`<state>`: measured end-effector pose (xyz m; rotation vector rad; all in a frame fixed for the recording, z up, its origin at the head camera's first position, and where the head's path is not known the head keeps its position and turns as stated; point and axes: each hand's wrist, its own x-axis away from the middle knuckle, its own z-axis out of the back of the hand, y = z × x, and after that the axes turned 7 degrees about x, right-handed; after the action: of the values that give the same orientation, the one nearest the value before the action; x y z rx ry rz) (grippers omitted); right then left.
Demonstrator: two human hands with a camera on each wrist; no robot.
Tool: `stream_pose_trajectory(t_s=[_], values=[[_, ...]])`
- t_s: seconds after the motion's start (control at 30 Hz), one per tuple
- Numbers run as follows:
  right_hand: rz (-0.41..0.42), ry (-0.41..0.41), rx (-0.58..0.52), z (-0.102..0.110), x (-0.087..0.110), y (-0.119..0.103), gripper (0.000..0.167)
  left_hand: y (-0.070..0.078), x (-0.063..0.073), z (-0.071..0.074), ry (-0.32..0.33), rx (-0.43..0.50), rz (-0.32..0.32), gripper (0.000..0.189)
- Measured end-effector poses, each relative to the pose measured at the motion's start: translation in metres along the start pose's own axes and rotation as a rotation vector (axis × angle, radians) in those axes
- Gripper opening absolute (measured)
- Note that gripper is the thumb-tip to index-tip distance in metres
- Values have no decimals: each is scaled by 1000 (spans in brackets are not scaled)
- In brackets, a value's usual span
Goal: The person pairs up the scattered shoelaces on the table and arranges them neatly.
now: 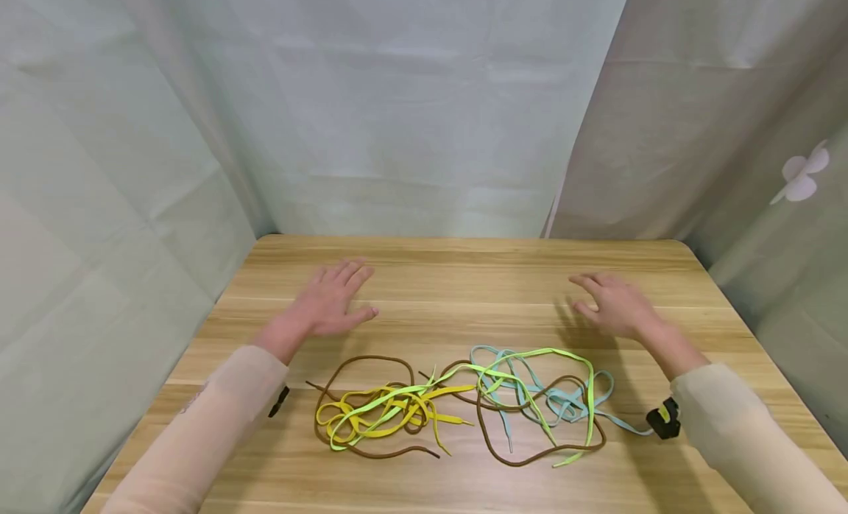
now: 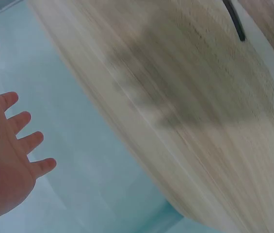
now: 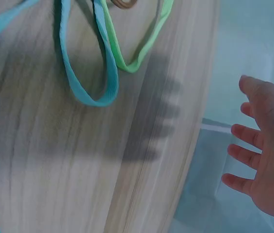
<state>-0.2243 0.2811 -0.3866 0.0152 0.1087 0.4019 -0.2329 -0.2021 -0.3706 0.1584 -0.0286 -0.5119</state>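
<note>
Laces: a yellow lace [image 1: 450, 390], a light green lace [image 1: 550, 350], a light blue lace [image 1: 563, 407] and brown cord [image 1: 374, 358] lie on the near part of the table [image 1: 464, 293], in two loose tangles; whether the brown is one piece or two, I cannot tell.
Crossings: the green runs through both tangles, so, in my judgement, a pull on one end could drag the other colours along, and a quick pull could tighten the loops into a knot.
Blue tail: it reaches to the black device [image 1: 665, 418] at the right wrist; whether they touch is not clear. If it does catch there, a lift of this arm could carry the lace away.
Left hand: the left hand [image 1: 331, 304] holds nothing; its fingers are spread apart, the thumb out to the side. The yellow tangle lies nearer to the person than these fingers, apart from them.
Right hand: the right hand [image 1: 616, 304] is also without a lace, its fingers apart and slightly bent. The blue and green loops lie on the person's side of it, not touched.
Cloth: pale cloth [image 1: 397, 94] hangs behind the table.
</note>
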Motion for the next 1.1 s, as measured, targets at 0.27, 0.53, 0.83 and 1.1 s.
stream_pose_trajectory(t_s=[0.27, 0.53, 0.83, 1.1], values=[[109, 87, -24, -6, 6, -17, 38, 13, 1, -5, 16, -22, -78, 76], [224, 144, -53, -12, 12, -43, 25, 27, 4, -8, 35, -13, -143, 74], [301, 119, -92, -17, 26, -73, 14, 36, 10, -12, 61, 1, -184, 71], [378, 128, -103, -26, 41, -97, 13, 42, 14, -18, 99, 19, -224, 68]])
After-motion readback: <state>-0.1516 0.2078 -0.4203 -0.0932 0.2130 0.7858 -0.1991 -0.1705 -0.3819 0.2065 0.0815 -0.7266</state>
